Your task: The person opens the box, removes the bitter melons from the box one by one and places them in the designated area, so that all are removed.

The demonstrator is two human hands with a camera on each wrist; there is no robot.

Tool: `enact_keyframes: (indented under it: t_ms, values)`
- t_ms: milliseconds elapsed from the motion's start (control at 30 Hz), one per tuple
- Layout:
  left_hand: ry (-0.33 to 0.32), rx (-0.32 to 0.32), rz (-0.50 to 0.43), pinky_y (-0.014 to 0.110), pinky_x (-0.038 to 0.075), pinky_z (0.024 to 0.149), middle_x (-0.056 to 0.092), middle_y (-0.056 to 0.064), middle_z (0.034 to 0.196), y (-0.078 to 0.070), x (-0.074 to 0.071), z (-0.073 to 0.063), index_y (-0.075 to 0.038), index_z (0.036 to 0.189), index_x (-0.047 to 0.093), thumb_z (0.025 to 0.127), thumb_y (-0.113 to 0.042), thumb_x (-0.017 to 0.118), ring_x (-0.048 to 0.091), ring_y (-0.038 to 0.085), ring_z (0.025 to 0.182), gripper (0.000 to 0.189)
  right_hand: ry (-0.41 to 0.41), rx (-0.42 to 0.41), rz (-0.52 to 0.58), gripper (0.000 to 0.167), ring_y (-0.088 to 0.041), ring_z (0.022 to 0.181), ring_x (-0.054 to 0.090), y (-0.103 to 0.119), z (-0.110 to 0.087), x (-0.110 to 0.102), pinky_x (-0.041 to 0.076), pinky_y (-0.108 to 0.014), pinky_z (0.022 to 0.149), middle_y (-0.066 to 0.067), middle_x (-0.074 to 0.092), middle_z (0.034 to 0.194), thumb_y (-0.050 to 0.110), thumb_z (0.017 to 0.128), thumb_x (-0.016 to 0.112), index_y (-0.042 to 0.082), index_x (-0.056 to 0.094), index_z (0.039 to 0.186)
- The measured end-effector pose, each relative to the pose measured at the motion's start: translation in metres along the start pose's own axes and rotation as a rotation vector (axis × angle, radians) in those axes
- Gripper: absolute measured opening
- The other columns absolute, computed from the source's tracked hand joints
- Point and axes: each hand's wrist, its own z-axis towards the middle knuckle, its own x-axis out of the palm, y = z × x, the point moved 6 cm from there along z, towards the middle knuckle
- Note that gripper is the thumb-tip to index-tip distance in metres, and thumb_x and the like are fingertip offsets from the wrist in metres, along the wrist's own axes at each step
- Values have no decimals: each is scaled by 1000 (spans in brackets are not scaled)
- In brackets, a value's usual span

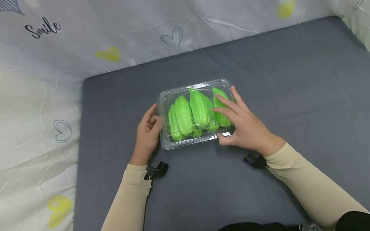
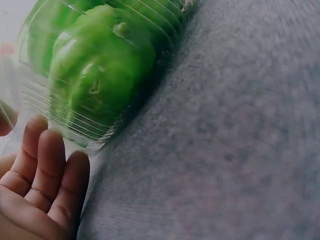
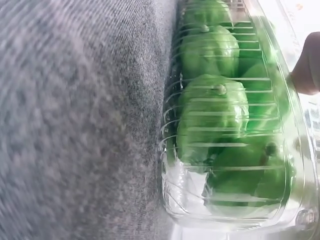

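A clear plastic box (image 1: 185,143) of green toy gourds (image 1: 199,110) sits near the middle of the gray table (image 1: 310,123). The left hand (image 1: 147,137) is at its 9 o'clock side with fingers loosely bent, and the right hand (image 1: 248,126) at 4 o'clock has fingers spread wide over the lid (image 1: 182,90), and neither seems to grip. The box looks light, slippery and easy to dent, so hold its rim (image 1: 163,143) gently at 9 and 3 o'clock
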Motion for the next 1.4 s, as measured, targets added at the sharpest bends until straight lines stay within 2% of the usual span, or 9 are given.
enact_keyframes:
  t_ms: [100,267,400,533,733,1000,1233,1400]
  values:
    - [-7,-9,-22,21,40,65,60,-6,89,-1,1,0,-2,162,37,106,-5,55,46,5,68,58,-5,-9,3,66,-60,153,17,0,0,-1,40,-71,108,-23,47,158,15,68,83,1,66,131]
    - [-24,-12,-50,19,40,64,59,-7,86,-1,1,0,5,158,40,105,0,54,47,4,68,56,12,7,17,61,-59,154,16,0,1,-2,37,-69,113,-24,46,159,12,68,82,-1,64,125]
    - [-34,-7,-64,19,42,66,60,-6,86,1,2,-1,3,157,43,105,-2,55,49,4,70,54,29,26,33,57,-58,155,13,0,0,-2,34,-67,115,-24,43,161,10,68,83,-2,62,120]
    - [-41,-3,-81,20,44,66,62,-4,85,1,1,-3,-1,157,46,104,-6,61,50,5,68,55,26,19,30,57,-59,154,15,0,-1,-2,36,-70,113,-25,43,160,9,69,82,-1,64,121]
    - [-29,11,-113,21,43,64,63,-4,82,1,0,-3,1,156,45,103,-5,63,49,5,65,57,-7,11,28,55,-60,153,19,-1,-2,-2,40,-74,106,-26,44,158,7,73,79,3,69,126]
    - [-5,18,-124,21,43,66,61,-8,78,-2,2,0,4,157,41,102,-3,63,48,5,64,60,7,23,32,55,-59,153,17,-2,-4,-2,37,-75,109,-25,42,161,7,76,74,3,66,130]
    - [-9,-2,-146,20,42,63,61,-8,79,0,1,-1,4,157,42,102,-2,62,48,4,65,59,41,64,54,49,-58,154,16,-2,-5,-3,34,-72,113,-26,39,163,5,75,72,-2,59,122]
    - [-5,-4,-150,20,43,64,62,-8,79,0,1,-1,4,157,42,102,-2,62,49,5,66,59,40,60,52,47,-56,155,16,0,-5,-6,38,-71,110,-26,40,163,5,75,73,-2,63,121]
